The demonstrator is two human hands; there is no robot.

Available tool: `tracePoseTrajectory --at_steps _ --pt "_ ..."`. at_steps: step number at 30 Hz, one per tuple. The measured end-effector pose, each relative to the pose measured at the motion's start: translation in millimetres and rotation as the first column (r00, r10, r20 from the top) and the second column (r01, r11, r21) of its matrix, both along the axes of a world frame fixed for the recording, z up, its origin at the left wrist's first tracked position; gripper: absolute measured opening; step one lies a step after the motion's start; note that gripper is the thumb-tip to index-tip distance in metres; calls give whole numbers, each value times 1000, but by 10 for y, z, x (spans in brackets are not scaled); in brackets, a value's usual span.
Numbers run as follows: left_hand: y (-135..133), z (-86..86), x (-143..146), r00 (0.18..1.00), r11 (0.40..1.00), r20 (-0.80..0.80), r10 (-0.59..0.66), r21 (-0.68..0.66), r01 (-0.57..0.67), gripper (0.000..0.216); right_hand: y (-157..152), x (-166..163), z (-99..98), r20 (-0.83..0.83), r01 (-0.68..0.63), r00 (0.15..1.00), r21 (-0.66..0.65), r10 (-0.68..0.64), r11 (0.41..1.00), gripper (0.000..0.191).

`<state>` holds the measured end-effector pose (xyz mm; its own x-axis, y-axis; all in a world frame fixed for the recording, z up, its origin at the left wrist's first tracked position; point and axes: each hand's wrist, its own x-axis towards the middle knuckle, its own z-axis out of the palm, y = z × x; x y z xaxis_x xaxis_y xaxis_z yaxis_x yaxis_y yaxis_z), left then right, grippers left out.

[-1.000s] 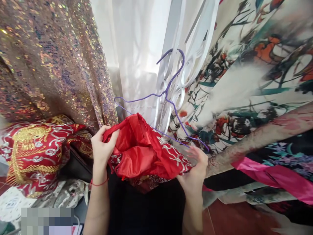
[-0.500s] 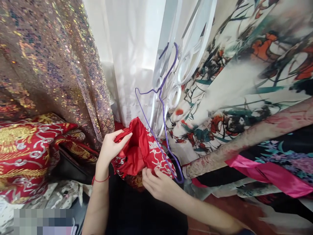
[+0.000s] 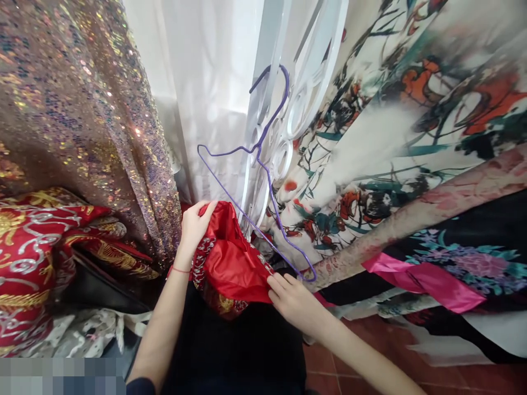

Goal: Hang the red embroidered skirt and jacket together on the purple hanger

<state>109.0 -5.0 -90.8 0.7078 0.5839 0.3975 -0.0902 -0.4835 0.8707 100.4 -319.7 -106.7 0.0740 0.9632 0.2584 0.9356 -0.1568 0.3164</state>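
A red embroidered garment (image 3: 236, 266) lies over my lap, its shiny red lining turned up between my hands. My left hand (image 3: 196, 224) pinches the upper left edge of the cloth, a thin red string round the wrist. At the right edge, my right hand (image 3: 290, 296) grips the fabric with bent fingers. Silver and gold embroidery shows on the outer side, under the lining. Just behind the garment a purple hanger (image 3: 259, 148) leans at a slant, its lower right corner near my right hand. No garment hangs on it.
Sequined cloth (image 3: 94, 109) hangs at the left, above another red and gold garment (image 3: 24, 263). White scrollwork (image 3: 284, 109) stands behind the hanger. Floral-print fabric (image 3: 370, 181) and black cloth with a pink ribbon (image 3: 424, 282) fill the right. Reddish floor tiles (image 3: 354, 351) show below.
My right hand has moved right and slightly up, pulling the garment wider so more red lining shows. The hanger now appears farther left at its top and more tilted.
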Motion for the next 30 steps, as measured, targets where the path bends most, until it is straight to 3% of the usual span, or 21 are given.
tracePoseTrajectory --at_steps 3,5,7,9,11,13,16,20,25,30 --pt "18 31 256 994 979 105 -26 -198 47 52 -147 45 184 -322 -117 935 117 149 986 15" --pt "40 104 377 984 916 165 -66 -382 125 60 -251 25 334 -507 -131 832 215 225 968 18" --pt "60 181 450 972 833 208 -109 -515 203 57 -348 -12 484 -599 -99 754 304 271 948 22" --pt "71 227 469 963 782 243 -120 -574 243 49 -429 -38 618 -620 -69 728 360 294 930 25" --pt "74 228 437 959 768 270 -84 -595 235 42 -494 -28 723 -626 -74 733 314 265 946 27" --pt "75 195 368 960 769 274 -51 -602 213 40 -557 41 782 -628 -61 762 173 158 983 31" --pt "75 139 246 961 782 274 -35 -592 198 42 -680 250 758 -565 133 820 30 -93 991 33" --pt "54 109 136 965 805 263 -18 -568 169 45 -868 573 595 -553 327 803 97 -223 940 25" --pt "36 49 55 962 821 271 19 -554 140 40 -940 765 530 -508 353 842 266 -182 897 22" --pt "57 -24 -61 953 858 292 76 -507 87 36 -890 796 639 -525 363 834 289 -171 886 20"
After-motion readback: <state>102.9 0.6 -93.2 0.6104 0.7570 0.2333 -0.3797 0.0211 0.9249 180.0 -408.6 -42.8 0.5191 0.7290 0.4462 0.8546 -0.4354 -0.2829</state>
